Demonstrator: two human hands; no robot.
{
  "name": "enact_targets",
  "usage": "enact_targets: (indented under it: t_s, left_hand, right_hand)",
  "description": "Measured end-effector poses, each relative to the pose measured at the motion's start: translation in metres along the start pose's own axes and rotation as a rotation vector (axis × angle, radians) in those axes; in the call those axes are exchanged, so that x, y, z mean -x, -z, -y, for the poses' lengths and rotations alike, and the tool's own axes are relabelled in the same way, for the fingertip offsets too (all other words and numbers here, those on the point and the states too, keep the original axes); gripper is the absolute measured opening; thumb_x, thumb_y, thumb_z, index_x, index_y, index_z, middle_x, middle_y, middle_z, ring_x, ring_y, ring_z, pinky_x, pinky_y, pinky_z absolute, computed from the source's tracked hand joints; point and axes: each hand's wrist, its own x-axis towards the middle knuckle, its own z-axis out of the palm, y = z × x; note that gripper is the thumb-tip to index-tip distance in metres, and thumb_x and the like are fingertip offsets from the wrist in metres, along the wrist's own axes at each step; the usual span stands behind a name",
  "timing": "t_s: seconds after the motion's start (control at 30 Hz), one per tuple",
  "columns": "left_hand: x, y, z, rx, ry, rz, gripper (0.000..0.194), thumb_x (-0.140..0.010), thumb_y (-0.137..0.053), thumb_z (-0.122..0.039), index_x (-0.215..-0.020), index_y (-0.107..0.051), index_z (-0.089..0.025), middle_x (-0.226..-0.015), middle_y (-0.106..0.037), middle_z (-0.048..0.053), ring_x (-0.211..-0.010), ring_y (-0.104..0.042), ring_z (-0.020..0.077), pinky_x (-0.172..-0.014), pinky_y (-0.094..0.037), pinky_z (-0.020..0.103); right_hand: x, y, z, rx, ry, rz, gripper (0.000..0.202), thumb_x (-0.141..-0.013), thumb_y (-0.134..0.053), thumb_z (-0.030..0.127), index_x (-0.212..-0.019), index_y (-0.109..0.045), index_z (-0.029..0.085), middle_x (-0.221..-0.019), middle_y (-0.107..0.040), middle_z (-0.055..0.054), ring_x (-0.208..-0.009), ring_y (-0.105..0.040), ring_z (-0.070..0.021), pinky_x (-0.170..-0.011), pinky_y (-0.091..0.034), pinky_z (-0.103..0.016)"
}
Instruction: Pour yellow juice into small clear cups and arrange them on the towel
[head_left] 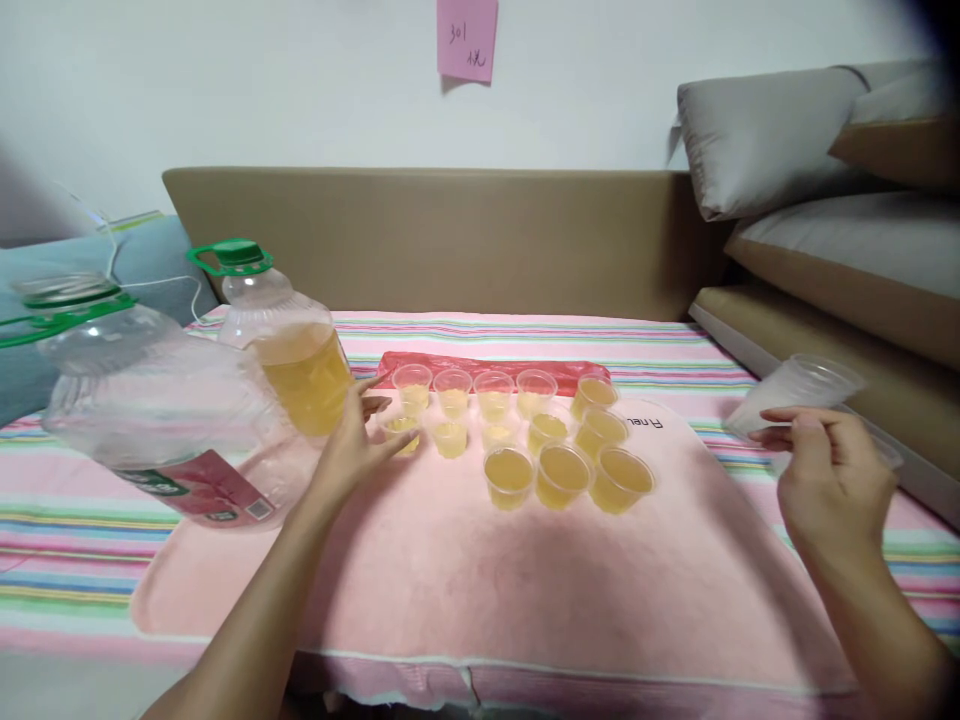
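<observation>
Thirteen or so small clear plastic cups point(559, 475) stand grouped on the pink towel point(465, 570) spread over the striped bedcover point(75, 520), and nearly all already hold yellow liquid; judging by that, the filling looks mostly done.

The left hand point(352, 440) reaches forward with its fingers loosely curled around the small cup at the near-left corner of the group point(401, 432), touching its side. This cup shows only a little liquid, so it seems to be the one now in hand.

Just left of that hand stands the clear plastic jug with a green cap point(289, 345), partly filled with the same yellow liquid. Further left and nearer the camera is a second large clear jug with a green handle ring point(150, 410), which appears empty and tilted.

The right hand point(829, 480), well to the right of the cups, pinches a stack of empty clear plastic cups point(795, 390) between thumb and fingertips, held on its side above the bedcover. Those empties suggest more cups remain to be set out and filled; how many are in the stack cannot be told.
</observation>
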Motion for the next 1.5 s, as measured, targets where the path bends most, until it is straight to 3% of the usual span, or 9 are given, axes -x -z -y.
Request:
enact_targets:
  t_s: [0.23,0.4,0.47,0.63,0.77,0.87,1.03,1.33,1.5]
  left_hand:
    - [0.01,0.02,-0.009,0.029,0.036,-0.076,0.101,-0.07,-0.091,-0.056,-0.149,-0.036,-0.024,-0.127,-0.066,0.014,-0.132,-0.064,0.0348,-0.117,-0.049,0.061]
    - [0.018,0.042,-0.036,-0.027,-0.012,-0.056,0.104,-0.072,-0.091,-0.058,-0.153,-0.031,-0.03,-0.125,-0.069,0.011,-0.13,-0.067,0.0362,-0.114,-0.053,0.062]
    - [0.018,0.048,-0.055,-0.036,-0.036,-0.036,0.106,-0.072,-0.091,-0.059,-0.154,-0.029,-0.031,-0.125,-0.07,0.011,-0.13,-0.067,0.0371,-0.113,-0.055,0.062]
    - [0.011,0.052,-0.12,0.028,-0.162,0.093,0.105,-0.072,-0.093,-0.053,-0.155,-0.031,-0.035,-0.122,-0.071,0.008,-0.128,-0.068,0.0366,-0.113,-0.056,0.063]
    - [0.004,0.042,-0.171,0.158,-0.229,0.221,0.105,-0.072,-0.095,-0.047,-0.154,-0.032,-0.038,-0.123,-0.071,0.007,-0.127,-0.069,0.0337,-0.107,-0.061,0.058]
    - [0.003,0.031,-0.201,0.242,-0.239,0.252,0.102,-0.072,-0.096,-0.047,-0.152,-0.034,-0.037,-0.122,-0.071,0.007,-0.126,-0.07,0.0324,-0.105,-0.063,0.054]
    - [0.005,0.012,-0.229,0.283,-0.24,0.24,0.1,-0.068,-0.096,-0.048,-0.147,-0.037,-0.032,-0.117,-0.07,0.007,-0.121,-0.071,0.0338,-0.106,-0.059,0.058]
    - [0.002,-0.028,-0.248,0.361,-0.266,0.215,0.096,-0.067,-0.099,-0.042,-0.141,-0.038,-0.032,-0.117,-0.068,0.007,-0.111,-0.071,0.0307,-0.099,-0.061,0.056]
    - [0.0,-0.031,-0.246,0.401,-0.292,0.185,0.085,-0.077,-0.092,-0.051,-0.141,-0.04,-0.03,-0.132,-0.065,0.011,-0.129,-0.065,0.0329,-0.11,-0.054,0.057]
  right_hand:
    - [0.005,-0.006,0.013,-0.312,-0.033,0.019,0.038,-0.102,-0.054,0.053,-0.098,-0.071,0.019,-0.094,-0.073,-0.008,-0.073,-0.069,-0.0211,-0.071,-0.053,-0.038]
    - [0.013,-0.013,0.064,-0.721,-0.058,0.067,0.046,-0.099,-0.062,0.063,-0.095,-0.072,0.018,-0.095,-0.074,-0.009,-0.077,-0.07,-0.0205,-0.074,-0.054,-0.036]
    - [0.018,-0.014,0.09,-0.811,-0.028,0.192,0.043,-0.1,-0.063,0.061,-0.099,-0.073,0.019,-0.098,-0.075,-0.009,-0.084,-0.073,-0.0225,-0.079,-0.058,-0.037]
    - [0.036,-0.02,0.141,-0.794,0.003,0.727,0.031,-0.103,-0.071,0.052,-0.123,-0.069,0.029,-0.128,-0.073,-0.008,-0.119,-0.071,-0.0265,-0.108,-0.059,-0.046]
    - [0.061,-0.033,0.166,-0.891,-0.038,0.925,0.066,-0.087,-0.091,0.044,-0.14,-0.055,0.033,-0.152,-0.06,-0.009,-0.141,-0.059,-0.0298,-0.121,-0.05,-0.053]
    - [0.082,-0.043,0.178,-0.955,-0.077,0.892,0.088,-0.077,-0.098,0.039,-0.148,-0.045,0.038,-0.159,-0.052,-0.008,-0.146,-0.054,-0.0306,-0.122,-0.049,-0.054]
    - [0.098,-0.05,0.183,-0.989,-0.187,0.684,0.077,-0.083,-0.092,0.043,-0.143,-0.044,0.039,-0.151,-0.056,-0.009,-0.141,-0.058,-0.0316,-0.112,-0.056,-0.054]
    - [0.072,-0.049,0.182,-0.969,-0.162,0.552,0.074,-0.086,-0.087,0.048,-0.142,-0.042,0.034,-0.148,-0.06,-0.011,-0.141,-0.059,-0.0315,-0.12,-0.05,-0.057]
    - [0.054,-0.052,0.164,-0.902,-0.085,0.471,0.065,-0.091,-0.083,0.051,-0.141,-0.045,0.033,-0.14,-0.066,-0.011,-0.133,-0.066,-0.0297,-0.115,-0.056,-0.052]
